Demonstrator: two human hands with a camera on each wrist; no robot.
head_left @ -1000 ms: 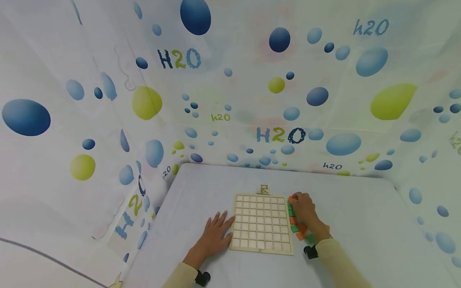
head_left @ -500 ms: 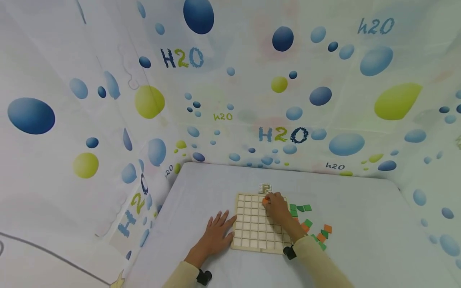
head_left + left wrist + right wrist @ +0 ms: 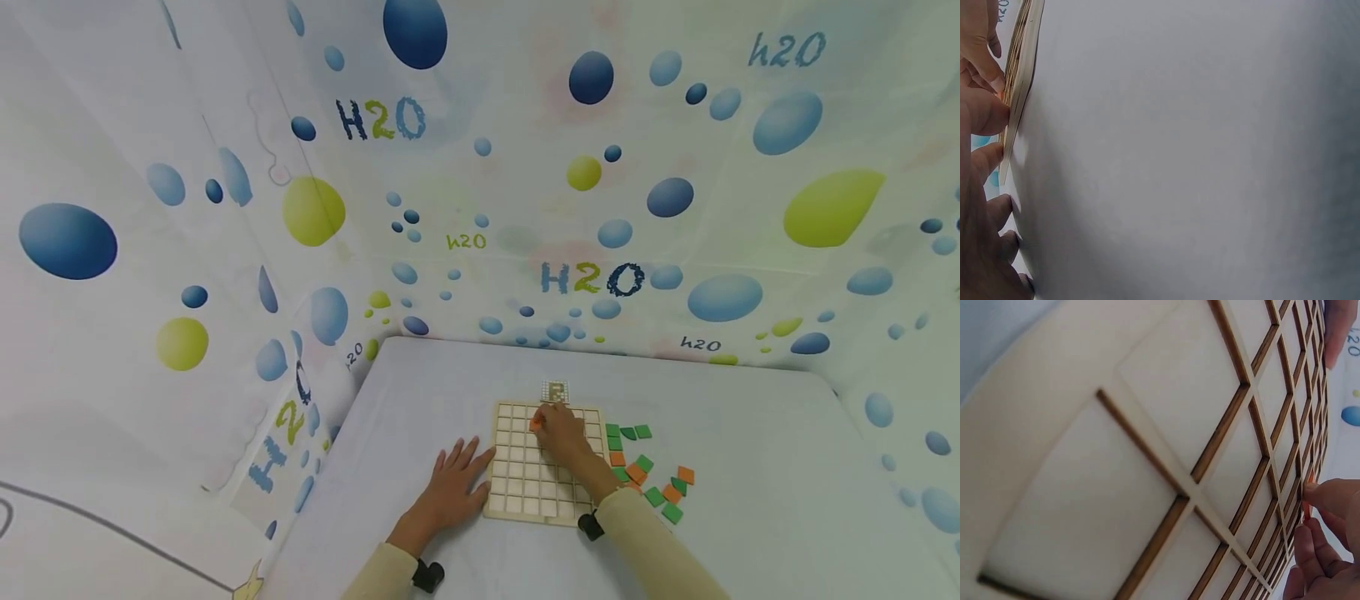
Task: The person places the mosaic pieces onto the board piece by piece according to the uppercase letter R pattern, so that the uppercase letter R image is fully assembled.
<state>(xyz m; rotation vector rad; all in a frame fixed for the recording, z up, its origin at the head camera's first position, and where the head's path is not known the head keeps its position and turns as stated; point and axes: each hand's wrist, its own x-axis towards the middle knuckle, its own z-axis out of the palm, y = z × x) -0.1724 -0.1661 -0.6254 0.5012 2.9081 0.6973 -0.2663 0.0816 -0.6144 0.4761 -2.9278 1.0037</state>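
1. Right hand [image 3: 561,432]: thumb and fingers pinch an orange tile [image 3: 536,424] at the wooden grid board's [image 3: 512,484] far rows.
2. Left hand [image 3: 448,490]: fingers spread, touching the board's left edge.
3. Seating: I would square the tile to one cell, then press.

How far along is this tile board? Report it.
Done: the board lies flat, the left hand touching its edge; no tile is visibly seated in a cell. In hand: the right hand pinches an orange tile at the far rows. Remaining, likely: the loose green and orange tiles beside the board.
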